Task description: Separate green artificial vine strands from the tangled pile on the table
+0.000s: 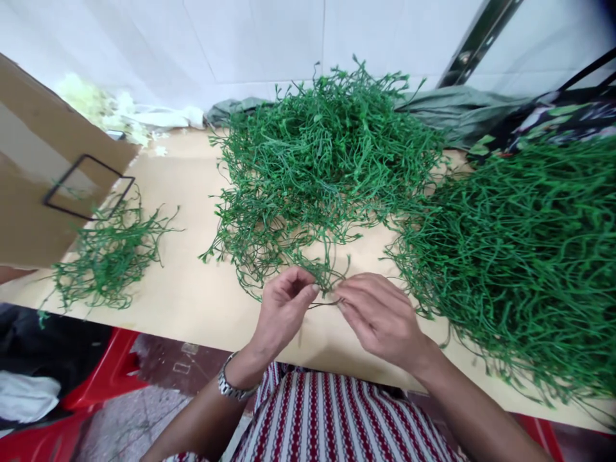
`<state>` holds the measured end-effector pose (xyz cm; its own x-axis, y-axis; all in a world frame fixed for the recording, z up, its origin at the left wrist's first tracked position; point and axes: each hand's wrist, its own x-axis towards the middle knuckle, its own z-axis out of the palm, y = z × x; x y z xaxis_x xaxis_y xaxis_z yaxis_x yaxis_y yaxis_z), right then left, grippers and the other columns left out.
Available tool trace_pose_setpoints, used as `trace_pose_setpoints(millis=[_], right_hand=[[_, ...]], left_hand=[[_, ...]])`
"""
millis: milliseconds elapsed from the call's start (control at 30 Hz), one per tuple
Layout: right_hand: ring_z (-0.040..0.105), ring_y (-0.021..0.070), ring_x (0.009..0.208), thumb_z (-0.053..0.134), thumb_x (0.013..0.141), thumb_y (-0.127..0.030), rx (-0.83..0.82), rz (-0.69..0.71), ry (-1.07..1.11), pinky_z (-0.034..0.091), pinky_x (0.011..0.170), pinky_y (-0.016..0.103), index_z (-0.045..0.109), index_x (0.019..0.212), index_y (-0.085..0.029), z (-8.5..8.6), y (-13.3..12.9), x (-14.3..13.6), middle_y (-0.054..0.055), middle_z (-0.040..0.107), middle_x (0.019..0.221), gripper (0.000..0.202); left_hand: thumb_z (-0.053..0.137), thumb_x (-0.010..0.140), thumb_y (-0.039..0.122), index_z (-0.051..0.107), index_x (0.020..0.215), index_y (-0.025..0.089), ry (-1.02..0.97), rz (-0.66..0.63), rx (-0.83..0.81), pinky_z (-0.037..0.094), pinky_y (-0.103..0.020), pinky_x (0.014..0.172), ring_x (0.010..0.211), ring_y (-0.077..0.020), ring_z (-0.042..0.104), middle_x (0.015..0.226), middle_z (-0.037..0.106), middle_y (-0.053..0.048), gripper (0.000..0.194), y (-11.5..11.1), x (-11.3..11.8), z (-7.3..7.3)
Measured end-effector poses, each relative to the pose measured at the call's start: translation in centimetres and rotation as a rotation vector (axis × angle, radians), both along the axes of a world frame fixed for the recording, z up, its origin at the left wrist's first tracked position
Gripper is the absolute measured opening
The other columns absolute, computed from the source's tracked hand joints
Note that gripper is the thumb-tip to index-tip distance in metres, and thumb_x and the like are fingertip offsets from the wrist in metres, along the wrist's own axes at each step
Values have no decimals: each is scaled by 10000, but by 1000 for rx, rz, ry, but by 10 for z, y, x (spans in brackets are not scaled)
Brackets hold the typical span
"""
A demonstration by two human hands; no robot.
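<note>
Thin green artificial plant stems (326, 276) are pinched between my two hands, close to the table's front edge. My left hand (287, 301), with a metal watch on the wrist, has its thumb and forefinger closed on them from the left. From the other side my right hand (380, 313) holds them with its fingertips pressed together. The exact joint between the fingertips is too small to make out. Just beyond my hands lies a loose heap of the same green stems (332, 147), its near strands reaching toward my fingers.
A larger pile of green stems (520, 256) covers the table's right side. On the left, a small bunch (108, 263) lies by a cardboard box (52, 160) and a black wire frame (89, 187). Pale flowers (103, 109) stand at the back left. Red stools (108, 372) stand below the table.
</note>
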<state>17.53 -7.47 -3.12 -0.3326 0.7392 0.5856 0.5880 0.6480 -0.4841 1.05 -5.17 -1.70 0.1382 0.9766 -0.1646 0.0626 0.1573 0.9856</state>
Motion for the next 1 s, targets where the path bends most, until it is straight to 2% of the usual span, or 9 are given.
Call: trace_pose_setpoints(millis=[67, 167, 300, 500, 667, 800, 1000], right_hand=[[549, 182, 888, 570, 738, -61, 101, -26, -13, 475, 789, 342, 557, 1025, -163, 3, 0, 4, 80, 606, 938, 306], [529, 199, 928, 564, 748, -89, 207, -37, -154, 467, 819, 383, 556, 1031, -205, 0, 3, 5, 76, 589, 959, 306], [528, 195, 882, 568, 753, -108, 184, -67, -213, 470, 798, 380, 576, 981, -173, -9, 5, 0, 83, 594, 902, 238], [519, 190, 933, 550, 774, -96, 236, 5, -247, 453, 830, 379, 552, 1083, -194, -7, 5, -1, 68, 587, 934, 324], [501, 178, 933, 538, 794, -124, 345, 25, -319, 436, 859, 377, 570, 1048, -195, -9, 12, 4, 55, 587, 924, 266], [496, 179, 931, 535, 798, -128, 376, 56, -376, 431, 864, 374, 574, 1033, -179, -8, 16, 7, 58, 588, 929, 244], [501, 146, 949, 507, 834, -152, 429, 133, -418, 410, 883, 343, 592, 908, -217, -5, 17, 9, 25, 602, 936, 130]], left_hand=[[581, 700, 181, 518, 641, 145, 10, -25, -27, 279, -187, 469, 496, -58, 326, 563, 414, 51, 94, 1, 0, 1], [584, 689, 192, 515, 635, 139, 11, -28, -59, 292, -186, 488, 519, -62, 354, 572, 424, 45, 103, 2, 0, 3], [588, 666, 189, 554, 676, 133, 56, -22, -99, 298, -191, 501, 540, -71, 381, 594, 475, 34, 66, 3, 1, 2], [610, 658, 226, 554, 662, 129, 17, -4, -133, 297, -194, 498, 532, -69, 376, 583, 464, 33, 111, 4, 2, 4], [613, 641, 218, 542, 636, 121, -121, -134, -272, 238, -188, 453, 475, -50, 325, 530, 441, 43, 121, 7, 2, 6], [588, 633, 175, 543, 633, 116, -94, -212, -305, 248, -185, 466, 489, -52, 353, 528, 463, 37, 74, 9, 1, 7], [557, 668, 183, 503, 636, 133, -5, -139, -265, 242, -184, 453, 480, -54, 332, 538, 426, 47, 80, 9, 4, 3]])
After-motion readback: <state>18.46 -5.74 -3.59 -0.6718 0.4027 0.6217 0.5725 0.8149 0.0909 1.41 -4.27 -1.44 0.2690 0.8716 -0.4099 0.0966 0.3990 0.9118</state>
